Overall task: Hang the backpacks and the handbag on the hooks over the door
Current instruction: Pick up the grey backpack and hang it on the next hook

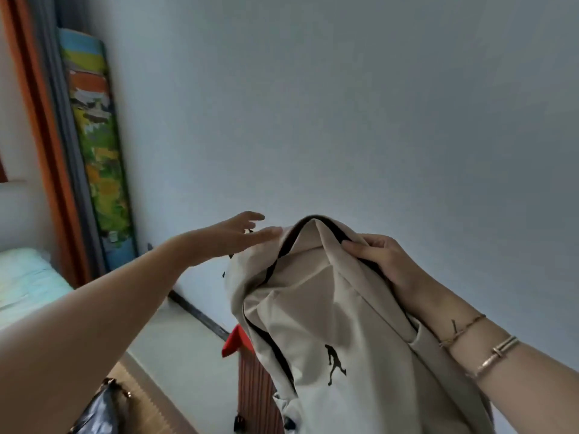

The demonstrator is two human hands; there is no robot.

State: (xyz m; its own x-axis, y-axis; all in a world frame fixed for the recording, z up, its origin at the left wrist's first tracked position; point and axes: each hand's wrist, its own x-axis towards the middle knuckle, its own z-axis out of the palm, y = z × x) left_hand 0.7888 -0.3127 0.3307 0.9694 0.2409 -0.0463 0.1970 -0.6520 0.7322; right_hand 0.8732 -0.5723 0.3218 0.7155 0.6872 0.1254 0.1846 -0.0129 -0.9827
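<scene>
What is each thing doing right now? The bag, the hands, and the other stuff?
Beige backpack: held up off the floor, main zip shut.
Right hand: gripping the backpack's top edge.
Left hand: open, fingers stretched out, reaching to the backpack's top.
Dark handbag: lying low down, not hung.
Rolled colourful mat: standing upright against the wall.
Hooks and door: not in view.

The beige backpack [332, 311] is raised upright in front of a pale wall, front panel facing the camera. A black zipper runs over its arched top and down the left side; a small black figure logo sits low on the front. A dark glossy bag [103, 408], possibly the handbag, lies at lower left.
</scene>
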